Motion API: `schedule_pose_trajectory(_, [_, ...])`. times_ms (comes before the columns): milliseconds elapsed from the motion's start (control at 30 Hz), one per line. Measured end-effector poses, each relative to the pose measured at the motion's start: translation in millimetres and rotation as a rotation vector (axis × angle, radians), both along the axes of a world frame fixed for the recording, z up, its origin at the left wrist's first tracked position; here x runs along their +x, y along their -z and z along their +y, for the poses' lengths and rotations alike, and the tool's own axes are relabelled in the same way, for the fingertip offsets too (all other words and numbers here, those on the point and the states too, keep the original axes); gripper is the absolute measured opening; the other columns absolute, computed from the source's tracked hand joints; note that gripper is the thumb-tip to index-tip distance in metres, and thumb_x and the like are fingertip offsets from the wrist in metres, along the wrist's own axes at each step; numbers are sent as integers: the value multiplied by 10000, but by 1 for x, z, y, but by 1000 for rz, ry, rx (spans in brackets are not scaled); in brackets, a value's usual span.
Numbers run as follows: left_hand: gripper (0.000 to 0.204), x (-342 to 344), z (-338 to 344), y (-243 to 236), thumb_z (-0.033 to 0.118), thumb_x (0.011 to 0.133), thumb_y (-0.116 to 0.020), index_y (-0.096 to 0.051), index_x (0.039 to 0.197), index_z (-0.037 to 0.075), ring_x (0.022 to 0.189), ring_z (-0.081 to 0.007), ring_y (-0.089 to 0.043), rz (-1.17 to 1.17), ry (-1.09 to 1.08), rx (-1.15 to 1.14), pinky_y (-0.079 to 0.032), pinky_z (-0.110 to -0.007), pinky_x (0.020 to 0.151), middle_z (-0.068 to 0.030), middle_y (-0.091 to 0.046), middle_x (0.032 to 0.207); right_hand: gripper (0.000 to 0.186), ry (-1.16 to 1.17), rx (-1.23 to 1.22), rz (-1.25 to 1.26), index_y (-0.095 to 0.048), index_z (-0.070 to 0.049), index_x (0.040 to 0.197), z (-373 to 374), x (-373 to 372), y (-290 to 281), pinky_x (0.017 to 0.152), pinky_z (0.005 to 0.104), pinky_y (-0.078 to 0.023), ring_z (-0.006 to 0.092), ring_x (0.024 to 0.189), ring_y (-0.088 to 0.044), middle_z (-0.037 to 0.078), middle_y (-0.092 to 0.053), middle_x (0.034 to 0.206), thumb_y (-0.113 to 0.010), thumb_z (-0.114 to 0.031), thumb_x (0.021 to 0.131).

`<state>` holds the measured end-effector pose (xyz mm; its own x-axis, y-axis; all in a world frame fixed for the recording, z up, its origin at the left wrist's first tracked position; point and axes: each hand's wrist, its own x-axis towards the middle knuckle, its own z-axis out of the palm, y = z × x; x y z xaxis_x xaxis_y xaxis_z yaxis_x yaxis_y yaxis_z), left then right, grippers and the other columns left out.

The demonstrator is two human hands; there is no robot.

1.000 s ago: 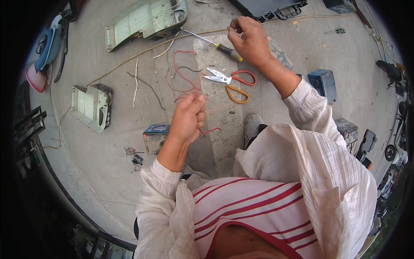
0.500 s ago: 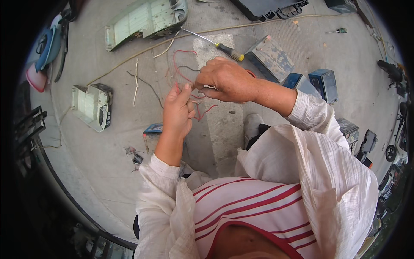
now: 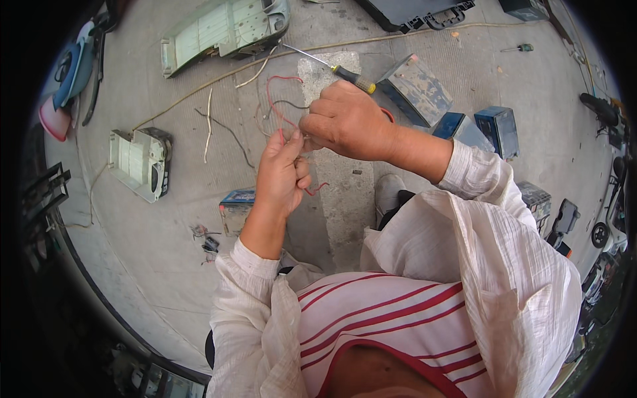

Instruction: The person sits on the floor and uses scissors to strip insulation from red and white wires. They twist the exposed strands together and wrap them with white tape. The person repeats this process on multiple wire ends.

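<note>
My left hand is closed, its thumb and forefinger pinching a thin red wire. The wire loops up and away beyond the fingertips. Another red wire end pokes out below the hands. My right hand is curled shut against the left fingertips, knuckles upward; what its fingers grip is hidden beneath it. A dark wire runs towards the right hand from the left. Just beyond that hand, a screwdriver with a yellow and black handle lies on the ground.
Scuffed box-shaped batteries stand to the right, with a blue-topped battery near my left forearm. Pale plastic housings lie far left. Loose wires and a long cable cross the concrete. A black case sits at the far edge.
My right hand has rolled over, its thumb now tucked out of sight, and the fingers have curled in more. The left hand has shifted slightly right. Less of the lower red wire shows.
</note>
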<state>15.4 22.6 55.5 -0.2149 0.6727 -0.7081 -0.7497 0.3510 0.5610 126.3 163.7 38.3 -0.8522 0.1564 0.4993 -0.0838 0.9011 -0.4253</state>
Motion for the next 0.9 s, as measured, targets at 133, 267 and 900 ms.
schedule_pose_trajectory(133, [95, -2, -3, 4, 198, 977, -497, -477, 969, 105, 429, -18, -288, -11, -2, -8, -226, -185, 367, -28, -561, 794, 201, -13, 80, -3, -582, -121, 785, -1, -1, -3, 624, 319, -392, 185, 665, -502, -7, -476, 672, -715, -178, 647])
schedule_pose_trajectory(267, [67, -4, -6, 9, 184, 964, -520, -517, 956, 118, 434, -9, -272, -19, -20, -23, -195, -175, 365, 34, -479, 710, 164, 12, -76, 10, -589, -116, 795, -2, -1, 2, 635, 322, -392, 197, 674, -512, -5, -510, 682, -711, -139, 688])
schedule_pose_trajectory(900, [100, -10, -9, 9, 179, 972, -511, -518, 947, 82, 473, -11, -224, -146, 7, 141, -165, -174, 382, 78, -335, 652, 341, 198, -684, -75, -634, -79, 1154, -16, 3, 8, 649, 320, -468, 212, 739, -584, 95, -596, 816, -644, -45, 814])
